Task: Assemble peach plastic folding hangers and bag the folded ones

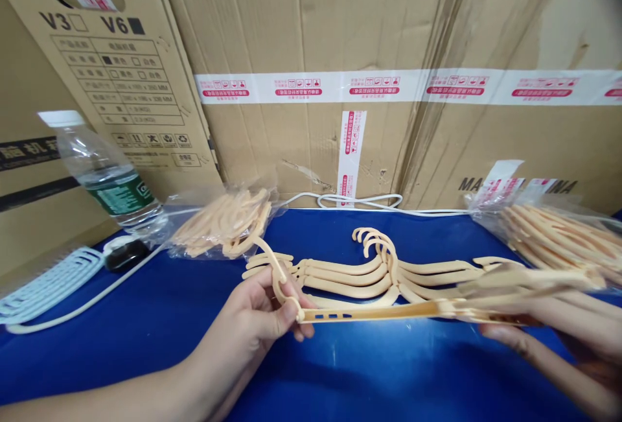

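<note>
Between my two hands is a beige plastic folding hanger (389,312), seen nearly edge-on above the blue table. My left hand (267,308) pinches it at its left end, where a curved piece rises past the fingers. My right hand (558,338) grips the other end; that end and the fingers are partly blurred. Just behind lie several beige hangers (350,279) side by side, their hooks pointing away from me. The held hanger covers part of the nearest one.
Clear bags of beige hanger parts lie at back left (223,221) and right (558,240). A water bottle (116,182), a black object (125,253), a pale blue slotted item (53,286) and a white cable (97,299) are left. Cardboard boxes (301,150) stand behind the blue table (146,357).
</note>
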Demonstrator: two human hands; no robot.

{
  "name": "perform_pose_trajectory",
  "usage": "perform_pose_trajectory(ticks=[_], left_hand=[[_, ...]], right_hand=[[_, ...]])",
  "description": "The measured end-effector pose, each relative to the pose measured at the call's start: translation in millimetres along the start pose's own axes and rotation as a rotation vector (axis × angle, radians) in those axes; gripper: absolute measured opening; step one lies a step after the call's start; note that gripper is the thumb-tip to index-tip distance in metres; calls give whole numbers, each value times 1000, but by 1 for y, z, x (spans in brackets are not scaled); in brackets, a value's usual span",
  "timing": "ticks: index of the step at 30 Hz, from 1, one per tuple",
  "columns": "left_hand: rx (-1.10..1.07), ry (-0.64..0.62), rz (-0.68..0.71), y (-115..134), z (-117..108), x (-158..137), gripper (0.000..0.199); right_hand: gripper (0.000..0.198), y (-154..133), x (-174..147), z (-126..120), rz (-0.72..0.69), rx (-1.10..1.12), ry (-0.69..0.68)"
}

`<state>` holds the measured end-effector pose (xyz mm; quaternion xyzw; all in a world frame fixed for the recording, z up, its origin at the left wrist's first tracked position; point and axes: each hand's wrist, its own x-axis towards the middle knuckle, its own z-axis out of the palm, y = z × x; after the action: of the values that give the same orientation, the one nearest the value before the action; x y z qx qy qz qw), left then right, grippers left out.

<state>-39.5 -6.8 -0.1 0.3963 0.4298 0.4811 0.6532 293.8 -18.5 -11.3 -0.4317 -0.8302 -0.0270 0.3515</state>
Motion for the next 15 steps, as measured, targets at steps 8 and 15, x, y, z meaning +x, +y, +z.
perform_pose_trajectory(ticks=[8,15], left_hand=[[-54,87,75,0,2,4,38],[-86,94,31,2,4,1,33]], right_hand=[[18,-10,-7,11,122,77,39],[20,-1,-2,6,306,282,-113]])
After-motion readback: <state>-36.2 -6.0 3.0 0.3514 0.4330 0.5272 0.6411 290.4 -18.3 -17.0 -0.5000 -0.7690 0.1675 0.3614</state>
